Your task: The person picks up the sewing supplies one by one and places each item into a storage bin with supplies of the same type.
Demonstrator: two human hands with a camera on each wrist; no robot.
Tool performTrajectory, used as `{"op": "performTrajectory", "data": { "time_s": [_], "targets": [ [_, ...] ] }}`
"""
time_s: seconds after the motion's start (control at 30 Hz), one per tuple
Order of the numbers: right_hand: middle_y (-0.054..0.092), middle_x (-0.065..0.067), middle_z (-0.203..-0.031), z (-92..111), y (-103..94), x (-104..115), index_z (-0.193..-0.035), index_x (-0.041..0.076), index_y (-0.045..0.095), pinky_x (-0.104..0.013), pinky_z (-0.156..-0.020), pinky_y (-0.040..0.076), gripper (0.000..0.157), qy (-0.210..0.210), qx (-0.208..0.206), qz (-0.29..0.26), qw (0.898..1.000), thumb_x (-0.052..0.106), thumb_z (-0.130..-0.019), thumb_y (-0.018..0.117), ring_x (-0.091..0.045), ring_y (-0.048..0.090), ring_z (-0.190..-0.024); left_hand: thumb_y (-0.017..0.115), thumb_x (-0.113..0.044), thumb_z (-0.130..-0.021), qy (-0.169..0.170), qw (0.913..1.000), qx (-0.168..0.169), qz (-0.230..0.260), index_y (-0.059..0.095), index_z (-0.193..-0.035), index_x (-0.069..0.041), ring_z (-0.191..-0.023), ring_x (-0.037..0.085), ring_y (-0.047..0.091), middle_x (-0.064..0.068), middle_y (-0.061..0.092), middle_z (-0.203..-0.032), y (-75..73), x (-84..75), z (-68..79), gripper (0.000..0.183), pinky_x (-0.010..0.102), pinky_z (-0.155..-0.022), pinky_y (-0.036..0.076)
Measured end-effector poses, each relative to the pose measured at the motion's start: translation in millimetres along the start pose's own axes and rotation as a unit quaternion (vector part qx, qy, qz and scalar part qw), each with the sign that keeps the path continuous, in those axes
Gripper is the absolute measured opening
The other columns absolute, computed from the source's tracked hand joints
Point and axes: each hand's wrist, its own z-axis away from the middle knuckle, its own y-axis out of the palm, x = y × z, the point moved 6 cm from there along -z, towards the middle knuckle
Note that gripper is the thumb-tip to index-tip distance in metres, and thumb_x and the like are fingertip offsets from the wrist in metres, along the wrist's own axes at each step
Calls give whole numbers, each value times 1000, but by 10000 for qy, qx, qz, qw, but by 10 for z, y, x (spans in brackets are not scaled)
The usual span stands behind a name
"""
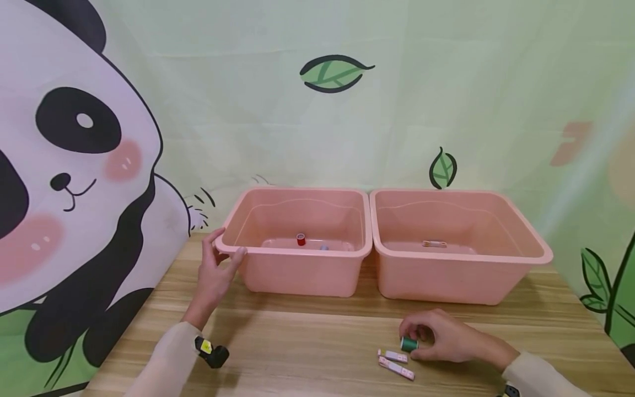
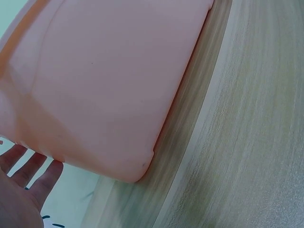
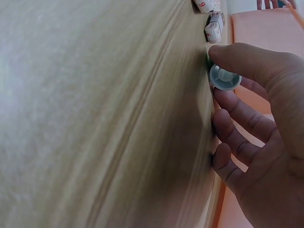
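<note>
My right hand (image 1: pixel 441 336) pinches a spool of green thread (image 1: pixel 409 344) between thumb and fingers at the table top. In the right wrist view the spool's pale round end (image 3: pixel 225 78) shows under the thumb; the other fingers are bent beside it. Two flattened, rolled measuring tapes (image 1: pixel 397 368) lie just left of the spool, white and pink with printed numbers. My left hand (image 1: pixel 216 278) rests at the front left corner of the left pink bin (image 1: pixel 302 273), thumb at the front rim, fairly straight fingers (image 2: pixel 45 183) along the side.
Inside the left bin lie a red thread spool (image 1: pixel 300 239) and a light blue item (image 1: pixel 324 248), mostly hidden by the front wall. The right pink bin (image 1: pixel 446 281) stands beside it, with another folded tape (image 1: pixel 434 243) inside. A panda-printed cloth (image 1: pixel 337 138) hangs behind the wooden table (image 1: pixel 297 347).
</note>
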Motion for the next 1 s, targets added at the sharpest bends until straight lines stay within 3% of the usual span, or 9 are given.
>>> {"op": "performTrajectory", "data": {
  "time_s": [0.2, 0.33, 0.47, 0.7, 0.87, 1.0],
  "targets": [
    [63, 13, -87, 3, 5, -2, -107, 25, 67, -25, -67, 53, 26, -10, 9, 24, 10000, 25, -87, 84, -6, 59, -78, 65, -40, -101, -98, 9999, -6, -125, 18, -160, -28, -134, 31, 47, 13, 38, -160, -12, 128, -47, 77, 30, -103, 50],
    [63, 13, -87, 3, -7, 0, -107, 25, 67, -24, -66, 53, 26, -40, -21, 0, 10000, 24, -87, 84, -7, 59, -78, 66, -40, -100, -74, 9999, -23, -119, 19, -160, -27, -134, 31, 47, 13, 39, -160, -8, 125, -56, 77, 27, -101, 50],
    [64, 11, -86, -14, -43, 31, -106, 24, 68, -24, -65, 53, 27, -102, -47, -11, 9999, 22, -86, 85, -9, 60, -77, 66, -38, -100, -131, 9999, 2, -81, 20, -159, -26, -132, 32, 48, 15, 40, -158, -3, 31, -18, 76, 19, -95, 50],
    [64, 10, -85, -69, -127, 110, -105, 26, 69, -25, -62, 53, 27, 166, 55, -60, 9998, 21, -85, 85, -9, 60, -75, 66, -35, -101, -296, 9995, 62, -45, 21, -158, -22, -132, 32, 48, 15, 41, -158, 7, -200, 108, 75, 32, -102, 50],
    [64, 13, -86, -119, -219, 184, -106, 25, 70, -27, -65, 53, 26, 357, 60, 113, 9993, 21, -85, 85, -7, 60, -77, 66, -36, -101, -246, 9997, 67, -61, 20, -159, -20, -133, 34, 47, 17, 40, -158, 6, -250, 126, 76, 32, -102, 50],
    [64, 14, -86, -155, -295, 249, -106, 25, 70, -26, -64, 53, 25, 309, 12, 282, 9991, 21, -85, 85, -5, 59, -77, 66, -37, -101, -228, 9997, 53, -74, 19, -159, -20, -133, 34, 47, 16, 39, -159, 3, -261, 125, 77, 41, -106, 48]
  ]
}}
